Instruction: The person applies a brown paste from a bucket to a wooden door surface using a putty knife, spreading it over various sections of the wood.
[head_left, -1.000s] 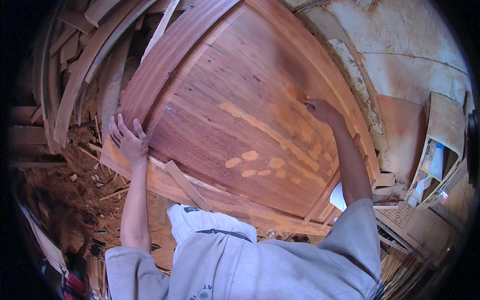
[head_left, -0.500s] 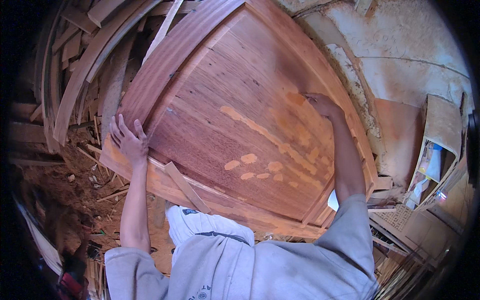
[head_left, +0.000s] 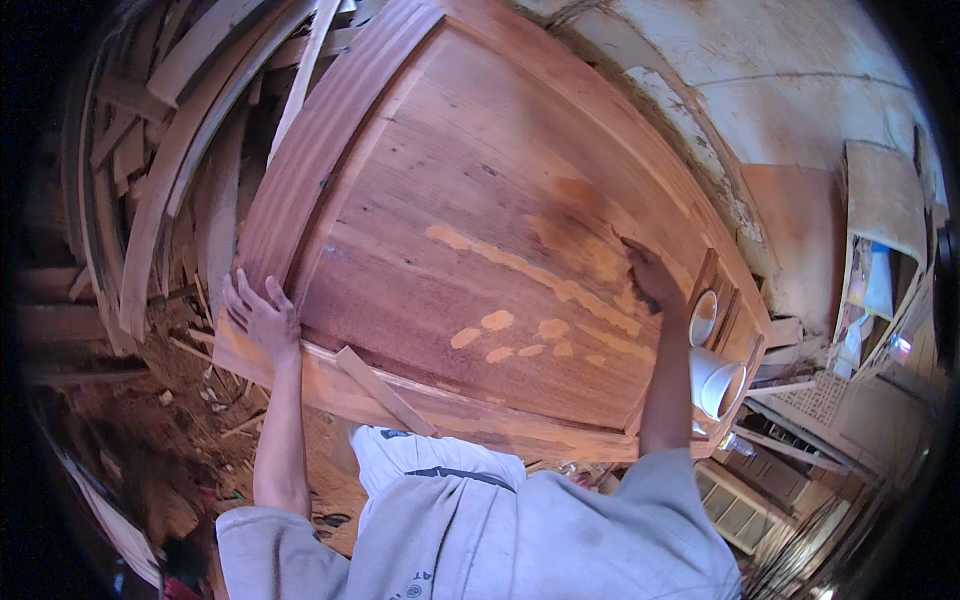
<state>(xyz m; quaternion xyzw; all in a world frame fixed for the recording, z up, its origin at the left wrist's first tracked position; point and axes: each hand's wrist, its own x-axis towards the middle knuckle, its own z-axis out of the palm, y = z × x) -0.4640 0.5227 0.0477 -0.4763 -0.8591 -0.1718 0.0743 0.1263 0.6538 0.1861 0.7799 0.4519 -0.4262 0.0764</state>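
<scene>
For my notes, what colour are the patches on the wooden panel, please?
The patches are light orange, showing best in the head view.

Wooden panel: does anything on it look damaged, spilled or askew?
Orange patches blotch the panel unevenly, standing out from its brown surface. A wood strip lies slanted across the near edge, out of line with it.

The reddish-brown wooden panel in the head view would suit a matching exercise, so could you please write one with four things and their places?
1. bare left hand
2. bare right hand
3. white cylindrical container
4. narrow light-brown wooden strip

A. lying across the near edge of the reddish-brown wooden panel
B. just right of the right forearm
C. at the panel's left corner, fingers spread
D. by the orange patches on the panel's face

Pairs: 1-C, 2-D, 3-B, 4-A
</scene>
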